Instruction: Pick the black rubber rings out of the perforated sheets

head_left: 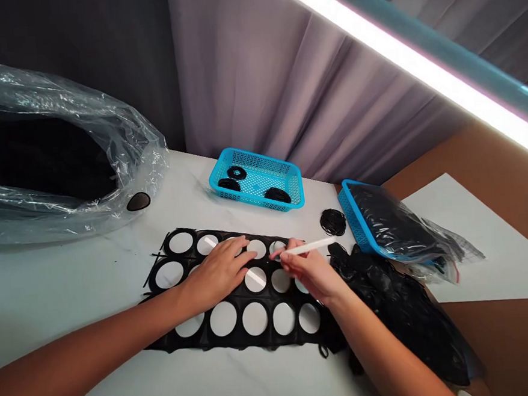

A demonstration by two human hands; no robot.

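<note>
A black sheet (216, 294) with rows of round holes lies flat on the white table, and the pale surface shows through the holes. My left hand (219, 272) rests on its upper middle, fingers spread, holding nothing. Near the sheet's upper right, my right hand (307, 270) is closed on a white pen-like tool (315, 245). The tool's reddish tip is over a hole in the top row; whether it touches the sheet is too small to tell.
A blue basket (297, 186) holds black ring bundles. Another bundle (333, 222) lies beside a second blue basket (358, 218) with bagged black material. Black crumpled material (398, 309) is at right. A clear plastic bag (142, 164) and dark oval piece (138, 201) are at left.
</note>
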